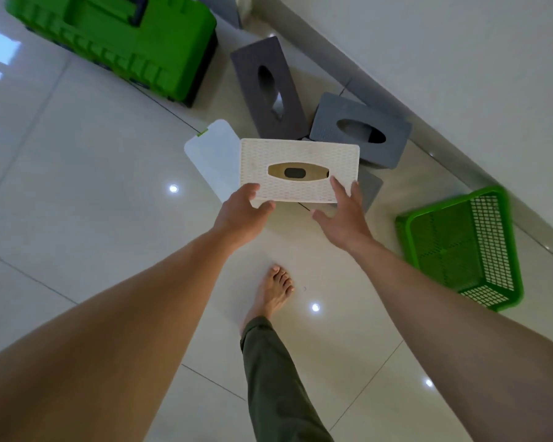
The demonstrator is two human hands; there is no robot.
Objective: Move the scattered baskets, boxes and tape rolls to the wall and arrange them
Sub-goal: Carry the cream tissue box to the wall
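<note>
Your floor (77, 218) is glossy pale tile, with the wall (460, 59) running from 12 o'clock down to 3 o'clock. At 11 o'clock sits the green toolbox (115, 36), the biggest item, well apart from your hands. At 3 o'clock a green basket (460, 247) lies tilted near the wall's base. Between them, around 12 to 1 o'clock, two grey boxes rest close to the wall: the dark box (268, 87) angled on the floor, and the grey box (361, 129) just beside it. A clear lid (213, 154) lies flat at 11 o'clock from your hands, partly under the box you carry.

Both your arms reach forward, nearly straight. The white box (297, 169) is off the floor, slot facing up, held in front of the grey ones. Your left hand (240, 215) clamps its near left corner, thumb on top and fingers beneath. Your right hand (345, 218) is spread, fingers apart, fingertips (337, 186) touching the near right edge; whether it grips you cannot tell. Your bare foot (275, 288) stands at 6 o'clock below the hands.
</note>
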